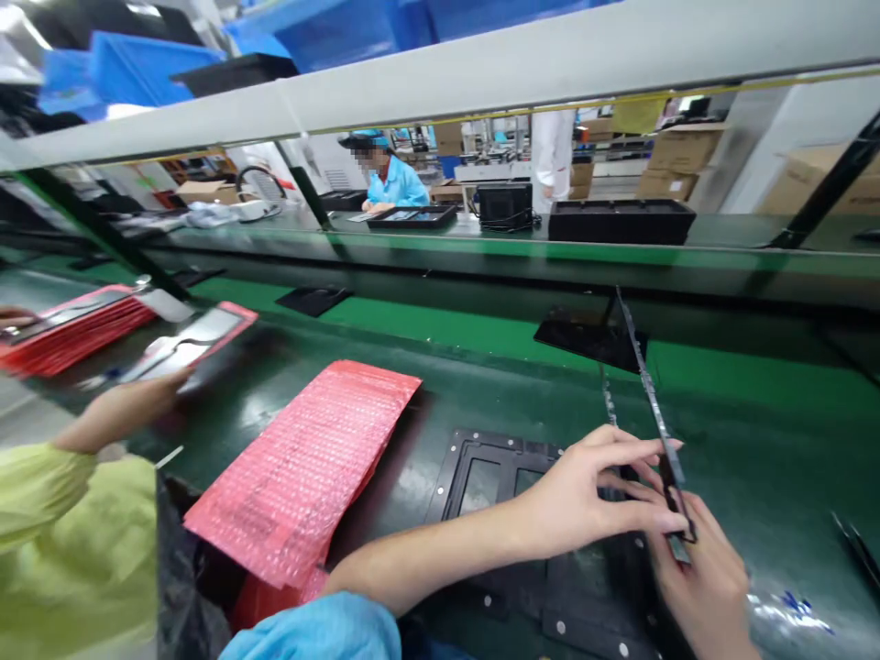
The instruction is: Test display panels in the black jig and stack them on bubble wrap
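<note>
With left hand (584,481) and right hand (715,577), gripping a panel (644,371) at the right edge of the fixture (507,481), partly hidden by left forearm (440,550); flanked by pouches (309,463) left and dark tool (862,557) right, facing a far box (621,223).

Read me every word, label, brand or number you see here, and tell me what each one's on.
No readable text anywhere.
Clear plastic, lower right: blue marks, too blurred to tell if they are writing.
Cardboard boxes at the back: any print is too small to read.
Thin panel being held: seen nearly edge-on, no lettering shows.
Red bubble bags: no lettering shows.
</note>
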A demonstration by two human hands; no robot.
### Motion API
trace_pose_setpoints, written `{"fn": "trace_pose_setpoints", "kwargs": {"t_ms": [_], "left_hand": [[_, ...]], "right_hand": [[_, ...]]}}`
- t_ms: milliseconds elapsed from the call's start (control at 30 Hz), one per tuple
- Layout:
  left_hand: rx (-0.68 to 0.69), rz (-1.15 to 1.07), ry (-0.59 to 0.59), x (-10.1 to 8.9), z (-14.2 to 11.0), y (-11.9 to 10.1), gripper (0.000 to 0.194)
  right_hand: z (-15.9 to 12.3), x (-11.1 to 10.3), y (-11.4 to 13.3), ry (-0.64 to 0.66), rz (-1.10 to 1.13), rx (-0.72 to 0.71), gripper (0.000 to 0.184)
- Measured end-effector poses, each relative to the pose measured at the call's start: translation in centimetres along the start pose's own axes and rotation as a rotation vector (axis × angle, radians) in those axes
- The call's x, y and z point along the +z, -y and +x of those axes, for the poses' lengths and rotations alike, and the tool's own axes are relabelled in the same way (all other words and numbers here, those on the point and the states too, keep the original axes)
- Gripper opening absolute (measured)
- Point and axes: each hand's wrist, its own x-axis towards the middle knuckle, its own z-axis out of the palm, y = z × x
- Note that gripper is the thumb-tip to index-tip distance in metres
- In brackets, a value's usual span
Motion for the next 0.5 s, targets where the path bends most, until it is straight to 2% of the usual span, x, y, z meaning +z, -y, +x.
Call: {"fn": "trace_pose_setpoints", "kwargs": {"t_ms": [33, 100, 167, 200, 267, 300, 400, 467, 500], "left_hand": [[0.057, 0.108, -0.017, -0.9, -0.6, -0.6, 0.058], [0.171, 0.390, -0.139, -3.8, -2.2, -2.0, 0.050], [0.262, 0.722, -0.422, -8.1, -4.5, -3.2, 0.036], [0.243, 0.888, -0.590, -10.5, -5.9, -3.5, 0.034], [-0.001, 1.176, -0.948, -15.4, -8.9, -3.5, 0.033], [-0.085, 1.206, -1.062, -17.5, -10.5, -3.3, 0.032], [-0.255, 1.219, -1.265, -22.0, -15.0, -2.0, 0.017], [-0.325, 1.200, -1.318, -23.2, -17.5, -1.0, 0.005], [-0.347, 1.184, -1.337, -23.3, -18.6, -0.6, 0.009]], "right_hand": [[-0.1, -0.1, -0.1, 0.014, 0.059, 0.101, 0.018], [-0.1, -0.4, -0.4, 0.033, 0.223, 0.360, 0.026], [0.1, -0.8, -0.8, 0.052, 0.449, 0.615, 0.035], [0.3, -1.0, -1.0, 0.060, 0.556, 0.729, 0.039], [0.8, -1.4, -1.4, 0.103, 0.710, 0.927, 0.046], [1.0, -1.6, -1.6, 0.141, 0.753, 1.007, 0.049], [1.3, -2.1, -2.3, 0.283, 0.792, 1.163, 0.051], [1.3, -2.3, -2.9, 0.414, 0.794, 1.201, 0.048], [1.2, -2.5, -3.3, 0.486, 0.799, 1.213, 0.047]]}}
